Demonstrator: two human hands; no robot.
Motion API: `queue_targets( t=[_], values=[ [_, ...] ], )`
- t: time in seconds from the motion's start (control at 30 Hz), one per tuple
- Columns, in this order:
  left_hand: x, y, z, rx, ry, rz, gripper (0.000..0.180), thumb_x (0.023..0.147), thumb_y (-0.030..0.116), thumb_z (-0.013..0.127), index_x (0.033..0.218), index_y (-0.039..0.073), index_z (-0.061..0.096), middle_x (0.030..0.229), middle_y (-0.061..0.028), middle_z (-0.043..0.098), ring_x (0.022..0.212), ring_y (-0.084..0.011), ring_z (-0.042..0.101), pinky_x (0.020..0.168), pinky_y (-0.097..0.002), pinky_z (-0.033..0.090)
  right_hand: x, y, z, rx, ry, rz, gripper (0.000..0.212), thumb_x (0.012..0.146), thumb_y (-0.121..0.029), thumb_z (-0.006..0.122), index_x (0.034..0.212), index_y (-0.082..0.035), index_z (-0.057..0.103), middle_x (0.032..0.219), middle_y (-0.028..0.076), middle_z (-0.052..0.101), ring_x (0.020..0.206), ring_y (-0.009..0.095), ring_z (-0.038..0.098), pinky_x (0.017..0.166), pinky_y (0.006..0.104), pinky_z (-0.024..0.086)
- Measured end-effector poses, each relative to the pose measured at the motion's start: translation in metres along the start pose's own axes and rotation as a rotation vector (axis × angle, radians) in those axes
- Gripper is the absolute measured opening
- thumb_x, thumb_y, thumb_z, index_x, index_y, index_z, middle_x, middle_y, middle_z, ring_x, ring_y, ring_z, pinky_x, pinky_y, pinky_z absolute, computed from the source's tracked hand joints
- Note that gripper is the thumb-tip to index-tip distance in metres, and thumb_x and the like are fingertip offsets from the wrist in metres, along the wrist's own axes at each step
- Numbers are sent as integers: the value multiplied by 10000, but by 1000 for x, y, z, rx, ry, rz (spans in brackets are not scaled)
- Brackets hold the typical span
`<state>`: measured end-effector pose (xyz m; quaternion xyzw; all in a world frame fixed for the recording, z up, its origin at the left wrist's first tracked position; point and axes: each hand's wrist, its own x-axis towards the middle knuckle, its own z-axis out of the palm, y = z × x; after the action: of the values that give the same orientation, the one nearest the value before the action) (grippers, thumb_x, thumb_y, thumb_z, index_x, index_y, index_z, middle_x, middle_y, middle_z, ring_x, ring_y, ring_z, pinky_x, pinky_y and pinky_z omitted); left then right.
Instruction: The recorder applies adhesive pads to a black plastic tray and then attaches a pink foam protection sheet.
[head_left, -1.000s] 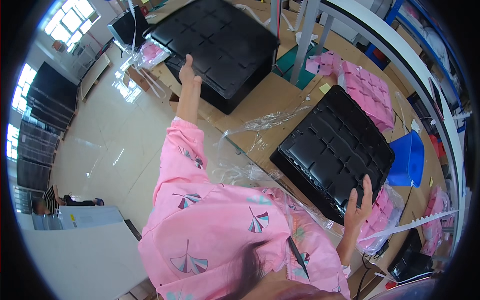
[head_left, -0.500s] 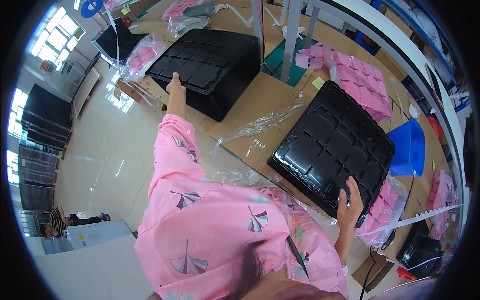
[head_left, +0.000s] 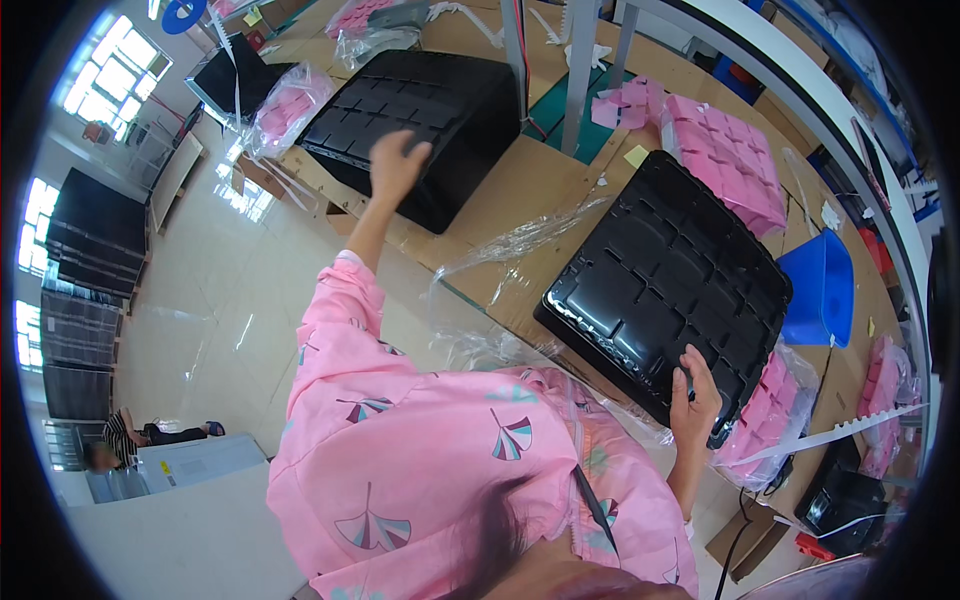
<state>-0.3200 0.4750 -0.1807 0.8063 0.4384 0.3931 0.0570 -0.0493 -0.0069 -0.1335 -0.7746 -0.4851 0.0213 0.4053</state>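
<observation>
My left hand [head_left: 398, 165] is open, thumb apart from the fingers, at the near edge of a tall stack of black molded plastic trays [head_left: 440, 95]. Whether it touches the stack I cannot tell. Nothing is in it. A lower pile of black molded trays [head_left: 660, 290] lies tilted on the table to the right. At the near right edge of that pile is my right hand [head_left: 695, 400], its fingers stretched out over the top tray and not gripping. A crumpled clear plastic film [head_left: 530, 240] lies between the two piles.
Pink molded trays [head_left: 725, 165] stand behind the right pile, and more pink trays [head_left: 765, 405] in clear bags sit beside it. A blue bin [head_left: 817, 290] is at the right. Metal frame posts [head_left: 578, 85] rise from the cardboard-covered table [head_left: 530, 180]. Dark stacks [head_left: 85, 285] stand far left.
My left hand has moved right and a little toward me along the tall stack's near edge, its fingers now spread. My right hand has barely moved.
</observation>
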Motion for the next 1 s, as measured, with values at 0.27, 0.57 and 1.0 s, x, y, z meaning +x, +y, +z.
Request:
queue_targets(
  t=[0.27,0.57,1.0],
  values=[
    [-26,32,20,108,0,192,199,777,72,588,962,19,641,1024,-108,626,1018,-294,556,891,-361,435,-7,-5,-1,39,-17,32,173,809,-24,590,967,46,587,1037,184,619,949,301,612,826,329,467],
    [-32,14,23,87,44,232,171,793,68,567,940,23,642,1015,-98,632,1007,-299,562,887,-367,440,-20,-4,-3,39,-29,-6,152,801,-12,595,940,49,598,989,179,634,902,294,626,796,328,479],
    [-53,55,17,18,-27,345,265,852,147,551,1093,44,588,1119,-115,589,1129,-319,478,965,-394,366,-25,-23,-67,-136,519,-143,263,782,53,561,1045,70,564,1075,206,596,990,317,594,853,342,458]
  ],
)
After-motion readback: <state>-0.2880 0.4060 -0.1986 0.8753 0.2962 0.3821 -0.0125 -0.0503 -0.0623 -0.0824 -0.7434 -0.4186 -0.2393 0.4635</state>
